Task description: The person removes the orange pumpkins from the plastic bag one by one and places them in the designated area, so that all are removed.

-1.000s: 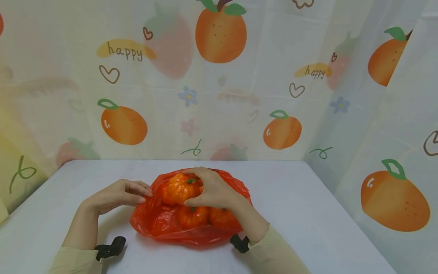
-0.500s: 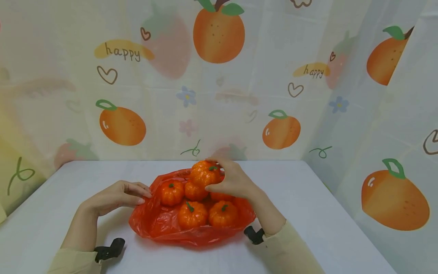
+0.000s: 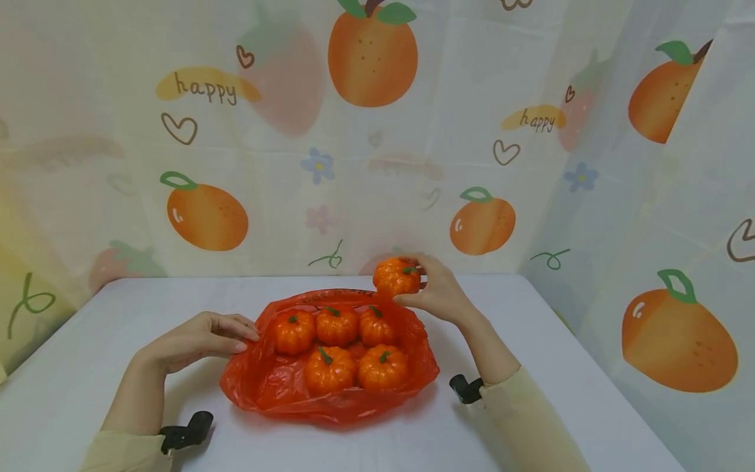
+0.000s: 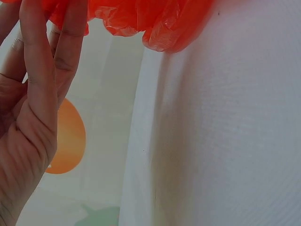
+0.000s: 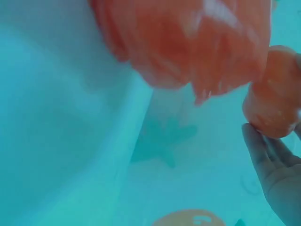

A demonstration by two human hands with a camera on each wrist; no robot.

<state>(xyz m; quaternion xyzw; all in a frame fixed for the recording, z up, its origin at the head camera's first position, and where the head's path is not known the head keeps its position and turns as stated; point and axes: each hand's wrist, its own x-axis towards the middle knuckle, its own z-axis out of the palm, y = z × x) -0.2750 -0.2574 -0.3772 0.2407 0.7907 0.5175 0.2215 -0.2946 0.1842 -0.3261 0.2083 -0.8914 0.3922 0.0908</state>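
A small orange pumpkin (image 3: pixel 396 276) with a green stem is in my right hand (image 3: pixel 438 288), gripped between thumb and fingers above the back right rim of a red plastic bag (image 3: pixel 277 387). The right wrist view shows the same pumpkin (image 5: pixel 275 101) raised beside the bag (image 5: pixel 188 42). My left hand (image 3: pixel 197 337) pinches the left edge of the bag between thumb and fingertips. In the left wrist view, the fingertips of that hand (image 4: pixel 35 89) are partly hidden by the crinkled plastic. Inside the open bag several more pumpkins (image 3: pixel 330 370) sit upright in two rows.
The bag lies in the middle of a white table (image 3: pixel 531 341). A printed curtain (image 3: pixel 377 170) with oranges and strawberries hangs behind the table and along its right side. Black wrist devices (image 3: pixel 187 431) sit at both sleeves.
My right hand has lifted the pumpkin out of the bag and carried it right and back, uncovering the pumpkins beneath. The left hand has stayed at the bag's edge.
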